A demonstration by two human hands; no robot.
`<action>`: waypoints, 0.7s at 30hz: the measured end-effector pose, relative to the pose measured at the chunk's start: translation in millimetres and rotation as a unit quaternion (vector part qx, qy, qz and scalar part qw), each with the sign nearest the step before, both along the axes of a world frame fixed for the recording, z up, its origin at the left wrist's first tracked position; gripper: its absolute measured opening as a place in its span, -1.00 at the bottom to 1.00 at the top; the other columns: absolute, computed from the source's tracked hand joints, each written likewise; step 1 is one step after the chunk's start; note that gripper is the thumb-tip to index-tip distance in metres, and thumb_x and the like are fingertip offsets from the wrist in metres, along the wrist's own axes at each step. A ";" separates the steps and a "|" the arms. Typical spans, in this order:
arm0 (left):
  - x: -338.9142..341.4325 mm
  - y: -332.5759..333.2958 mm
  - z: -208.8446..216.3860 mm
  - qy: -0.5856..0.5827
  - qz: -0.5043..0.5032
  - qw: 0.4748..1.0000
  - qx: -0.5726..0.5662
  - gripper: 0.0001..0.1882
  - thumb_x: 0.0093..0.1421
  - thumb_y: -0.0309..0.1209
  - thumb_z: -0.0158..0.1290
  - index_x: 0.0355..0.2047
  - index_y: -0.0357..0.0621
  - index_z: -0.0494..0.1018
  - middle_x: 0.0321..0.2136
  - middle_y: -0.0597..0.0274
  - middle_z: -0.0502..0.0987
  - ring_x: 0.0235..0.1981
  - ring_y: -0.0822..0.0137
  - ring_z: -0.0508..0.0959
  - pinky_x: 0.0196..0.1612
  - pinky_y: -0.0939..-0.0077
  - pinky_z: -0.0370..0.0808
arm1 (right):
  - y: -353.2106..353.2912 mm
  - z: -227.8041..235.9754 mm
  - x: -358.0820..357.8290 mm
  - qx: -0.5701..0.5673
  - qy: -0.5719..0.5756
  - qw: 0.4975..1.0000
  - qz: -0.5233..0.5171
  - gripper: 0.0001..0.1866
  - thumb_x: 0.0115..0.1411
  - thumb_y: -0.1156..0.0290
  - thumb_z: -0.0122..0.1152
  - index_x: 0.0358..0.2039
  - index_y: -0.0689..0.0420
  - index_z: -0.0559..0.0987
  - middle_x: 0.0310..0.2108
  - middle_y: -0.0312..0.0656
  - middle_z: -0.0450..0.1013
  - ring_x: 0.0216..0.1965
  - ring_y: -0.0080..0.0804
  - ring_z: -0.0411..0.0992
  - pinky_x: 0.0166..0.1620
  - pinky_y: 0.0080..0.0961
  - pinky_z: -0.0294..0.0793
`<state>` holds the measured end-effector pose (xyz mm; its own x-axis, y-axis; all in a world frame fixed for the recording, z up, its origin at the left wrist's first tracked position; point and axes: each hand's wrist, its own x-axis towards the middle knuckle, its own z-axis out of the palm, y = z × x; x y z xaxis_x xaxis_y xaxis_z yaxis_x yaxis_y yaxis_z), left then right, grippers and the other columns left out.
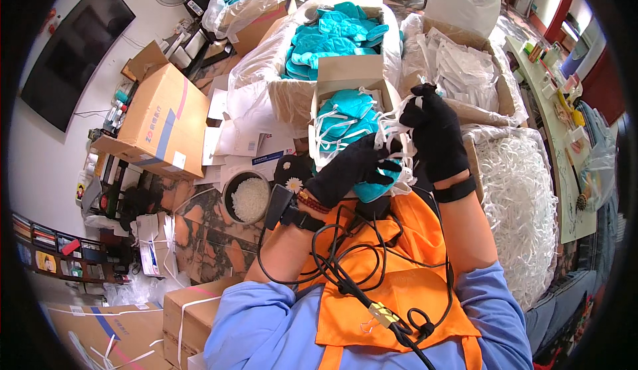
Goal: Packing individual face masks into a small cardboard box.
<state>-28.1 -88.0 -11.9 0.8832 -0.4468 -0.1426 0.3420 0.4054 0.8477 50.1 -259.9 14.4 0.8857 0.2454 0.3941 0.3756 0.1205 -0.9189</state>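
Straps (391, 126) pinched in right hand (435, 137); below that grip, left hand (345, 174) at teal mask (372, 192), hold unclear; gentle, even tension should limit tangling.

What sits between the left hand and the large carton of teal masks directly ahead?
The small open carton of white-strapped teal masks, in the head view.

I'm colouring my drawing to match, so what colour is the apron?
The apron is bright orange, seen best in the head view.
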 end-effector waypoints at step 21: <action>20.1 13.0 -25.1 -0.415 0.166 0.831 0.331 -0.80 0.24 -0.47 -0.02 -0.15 -0.28 0.40 -0.29 0.08 0.49 -0.20 0.22 0.55 -0.14 0.41 0.52 | 2.0 33.1 -2.2 -0.006 0.047 0.999 -0.021 -0.79 0.11 0.63 0.05 -0.21 0.19 0.46 -0.53 -0.27 0.36 -0.50 -0.55 0.38 -0.42 -0.58 0.41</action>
<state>-8.0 -75.0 -37.0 0.8585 -0.2254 0.4605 -0.5103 -0.2885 0.8101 47.9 -257.9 47.5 0.9282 0.2111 0.3065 0.2925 0.0953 -0.9515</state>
